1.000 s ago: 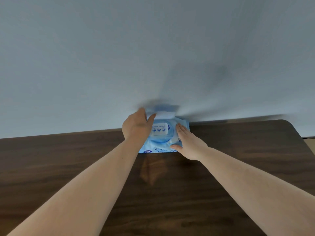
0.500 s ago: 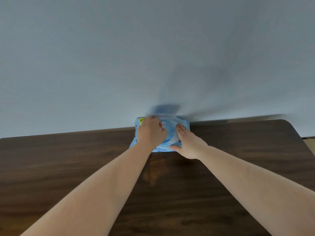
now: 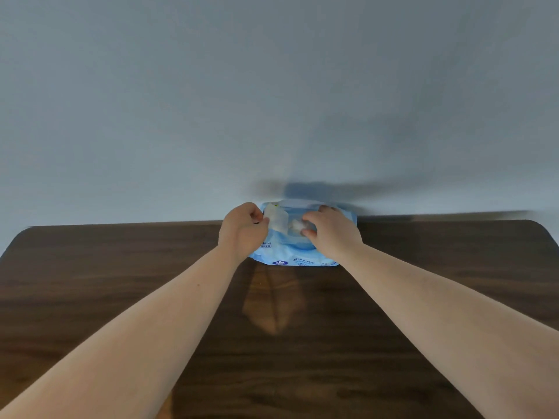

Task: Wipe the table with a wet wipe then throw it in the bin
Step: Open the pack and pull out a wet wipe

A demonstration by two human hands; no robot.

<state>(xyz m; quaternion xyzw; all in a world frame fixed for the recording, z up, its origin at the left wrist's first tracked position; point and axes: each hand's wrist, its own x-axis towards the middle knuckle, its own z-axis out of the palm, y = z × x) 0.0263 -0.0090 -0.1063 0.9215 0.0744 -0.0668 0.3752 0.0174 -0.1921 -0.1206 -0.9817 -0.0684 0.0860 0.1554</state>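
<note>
A light blue pack of wet wipes [image 3: 298,257] lies flat at the far edge of the dark wooden table [image 3: 121,282], against the wall. My left hand [image 3: 243,229] pinches the pack's peeled-back seal flap [image 3: 276,220], holding it up on the left side. Over the pack's opening, my right hand [image 3: 332,234] has its fingertips closed on a white wet wipe [image 3: 296,225] that sticks up from inside. The pack's lid stands open at the back. No bin is in view.
A plain pale grey wall [image 3: 272,101] rises directly behind the table. The table's far corners are rounded at left and right. A lighter patch in the wood grain [image 3: 273,303] shows between my forearms.
My left hand has peeled the seal flap back to the left. My right hand has shifted from the pack's right side onto the opening and pinched the wipe.
</note>
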